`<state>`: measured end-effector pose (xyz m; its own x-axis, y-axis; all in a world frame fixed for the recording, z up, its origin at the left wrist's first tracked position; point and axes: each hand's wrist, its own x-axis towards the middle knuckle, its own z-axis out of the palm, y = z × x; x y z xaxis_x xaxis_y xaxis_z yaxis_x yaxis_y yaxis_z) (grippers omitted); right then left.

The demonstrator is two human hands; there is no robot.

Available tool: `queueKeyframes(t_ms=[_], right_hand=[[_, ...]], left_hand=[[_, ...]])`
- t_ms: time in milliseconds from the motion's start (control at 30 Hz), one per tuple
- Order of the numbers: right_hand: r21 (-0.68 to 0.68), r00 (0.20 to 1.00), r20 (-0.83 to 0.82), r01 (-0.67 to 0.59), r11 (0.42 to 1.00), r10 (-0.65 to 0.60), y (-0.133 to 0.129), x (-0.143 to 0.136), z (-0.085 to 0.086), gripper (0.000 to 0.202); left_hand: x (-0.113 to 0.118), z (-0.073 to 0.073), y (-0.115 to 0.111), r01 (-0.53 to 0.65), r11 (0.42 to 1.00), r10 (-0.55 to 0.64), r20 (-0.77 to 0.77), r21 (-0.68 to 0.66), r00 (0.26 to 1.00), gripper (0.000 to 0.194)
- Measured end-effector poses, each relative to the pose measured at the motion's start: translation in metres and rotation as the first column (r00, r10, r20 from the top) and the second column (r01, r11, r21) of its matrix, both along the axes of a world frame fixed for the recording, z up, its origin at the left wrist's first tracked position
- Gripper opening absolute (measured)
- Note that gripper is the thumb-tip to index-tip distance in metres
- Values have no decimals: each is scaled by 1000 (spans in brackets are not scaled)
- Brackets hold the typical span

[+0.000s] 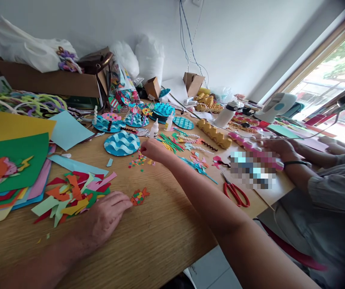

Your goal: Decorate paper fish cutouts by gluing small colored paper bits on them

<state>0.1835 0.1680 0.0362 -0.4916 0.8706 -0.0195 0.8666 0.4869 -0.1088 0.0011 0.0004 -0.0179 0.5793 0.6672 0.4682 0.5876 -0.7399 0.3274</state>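
Note:
My left hand (pixel 108 214) rests low on the table, its fingertips closed on the left end of an orange paper fish (pixel 140 196) dotted with coloured spots. Farther out, my right hand (pixel 154 150) is stretched forward with its fingers curled in; whatever is in them is hidden. Just behind it stands a white glue bottle (pixel 154 130), and a second glue bottle (pixel 169 121) is farther back. Small coloured paper dots (pixel 136 161) lie beside and below the right hand. To its left is a blue disc with wavy paper strips (pixel 122 143).
Paper scraps (pixel 73 194) are heaped left of my left hand, beside stacked coloured sheets (pixel 16 160). Red-handled scissors (pixel 235 192) lie at the right. A person's hands (pixel 281 148) are at the right edge, near painted egg-carton strips (pixel 214 134). A cardboard box (pixel 49 82) stands behind.

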Motion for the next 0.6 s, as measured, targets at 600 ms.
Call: queueKeyframes(t_ms=[600], right_hand=[[-111,1000,5,-12,994,13,-4,8,0,24]], left_hand=[[-1,0,2,15,1000,-15,20,-15,1000,34]])
